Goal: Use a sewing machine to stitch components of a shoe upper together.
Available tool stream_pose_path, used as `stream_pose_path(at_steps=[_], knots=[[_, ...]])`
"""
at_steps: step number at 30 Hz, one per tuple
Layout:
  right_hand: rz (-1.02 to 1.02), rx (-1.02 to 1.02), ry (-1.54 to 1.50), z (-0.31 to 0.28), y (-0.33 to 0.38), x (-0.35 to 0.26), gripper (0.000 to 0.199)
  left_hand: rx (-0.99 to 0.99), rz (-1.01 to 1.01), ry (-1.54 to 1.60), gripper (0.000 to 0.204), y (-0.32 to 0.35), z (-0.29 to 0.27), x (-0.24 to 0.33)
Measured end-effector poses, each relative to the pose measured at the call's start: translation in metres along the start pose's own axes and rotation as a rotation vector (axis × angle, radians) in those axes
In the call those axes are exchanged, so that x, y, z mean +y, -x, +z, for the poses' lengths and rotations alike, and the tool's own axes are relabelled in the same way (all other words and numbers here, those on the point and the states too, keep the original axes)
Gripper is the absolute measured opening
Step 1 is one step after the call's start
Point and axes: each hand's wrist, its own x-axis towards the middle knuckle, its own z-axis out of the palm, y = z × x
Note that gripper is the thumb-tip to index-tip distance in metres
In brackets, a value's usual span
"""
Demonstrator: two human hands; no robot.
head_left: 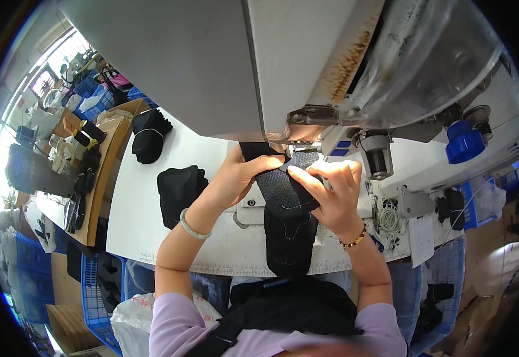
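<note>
Under the head of a white sewing machine point(212, 65), both my hands hold a black textured fabric piece point(284, 193). My left hand point(238, 175) grips its left edge, with the thumb on top pointing toward the needle area. From the other side my right hand point(335, 190) pinches it between thumb and curled fingers. A small greyish flap point(287, 163) lies between the two thumbs. Below, another black fabric piece point(291, 247) with pale stitching lies on the white table point(137, 220) and reaches its front edge. The needle itself is hard to make out.
Left on the table are a tied black fabric bundle point(149, 138) and a black fabric stack point(181, 193). To the right are a pale cord coil point(390, 219) and a blue knob point(465, 143). Blue baskets point(100, 297) stand below the table.
</note>
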Motion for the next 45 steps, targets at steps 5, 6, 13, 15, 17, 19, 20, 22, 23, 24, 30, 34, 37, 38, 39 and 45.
stream_pose_path(at_steps=[5, 6, 13, 15, 17, 19, 20, 22, 23, 24, 30, 34, 37, 38, 39, 45], knots=[[0.046, -0.012, -0.013, -0.002, -0.004, 0.000, 0.046, 0.049, 0.038, 0.042, 0.020, -0.001, 0.007, 0.000], [0.052, 0.001, -0.006, 0.000, -0.004, 0.000, 0.049, 0.051, 0.038, 0.042, 0.020, -0.002, 0.005, -0.001], [0.061, 0.031, 0.028, 0.004, 0.003, -0.001, 0.051, 0.085, 0.087, 0.088, 0.021, -0.002, 0.001, -0.012], [0.040, 0.077, 0.075, 0.005, 0.005, -0.001, 0.048, 0.100, 0.091, 0.092, 0.021, -0.001, 0.004, -0.014], [0.018, 0.071, 0.098, 0.002, 0.004, -0.002, 0.044, 0.114, 0.148, 0.114, 0.020, -0.001, 0.009, -0.019], [0.027, 0.078, 0.044, 0.001, 0.004, -0.003, 0.043, 0.131, 0.156, 0.096, 0.017, 0.001, 0.011, -0.018], [0.023, 0.075, 0.041, 0.000, 0.004, -0.003, 0.043, 0.152, 0.167, 0.084, 0.017, 0.001, 0.012, -0.020], [0.002, 0.098, 0.043, 0.001, 0.004, -0.004, 0.041, 0.177, 0.181, 0.074, 0.016, 0.003, 0.014, -0.022], [-0.004, 0.097, 0.040, 0.000, 0.004, -0.005, 0.041, 0.176, 0.183, 0.069, 0.015, 0.003, 0.015, -0.021], [-0.001, 0.096, 0.039, -0.001, 0.004, -0.005, 0.041, 0.174, 0.184, 0.064, 0.014, 0.004, 0.016, -0.020], [0.024, 0.103, 0.042, 0.001, 0.007, -0.001, 0.041, 0.311, 0.287, 0.069, 0.011, 0.005, 0.033, -0.032], [0.065, 0.140, 0.051, 0.001, 0.005, 0.001, 0.040, 0.323, 0.412, 0.040, 0.010, 0.005, 0.040, -0.036], [0.081, 0.156, 0.061, 0.004, 0.006, 0.005, 0.040, 0.371, 0.451, -0.005, 0.010, 0.003, 0.043, -0.038], [0.078, 0.156, 0.061, 0.004, 0.006, 0.006, 0.040, 0.394, 0.473, -0.008, 0.010, 0.002, 0.044, -0.040], [0.090, 0.170, 0.067, 0.003, 0.006, 0.006, 0.040, 0.417, 0.496, -0.010, 0.010, 0.002, 0.046, -0.041], [0.203, 0.142, 0.035, 0.003, 0.008, 0.008, 0.035, 0.533, 0.529, -0.069, 0.009, 0.009, 0.057, -0.044]])
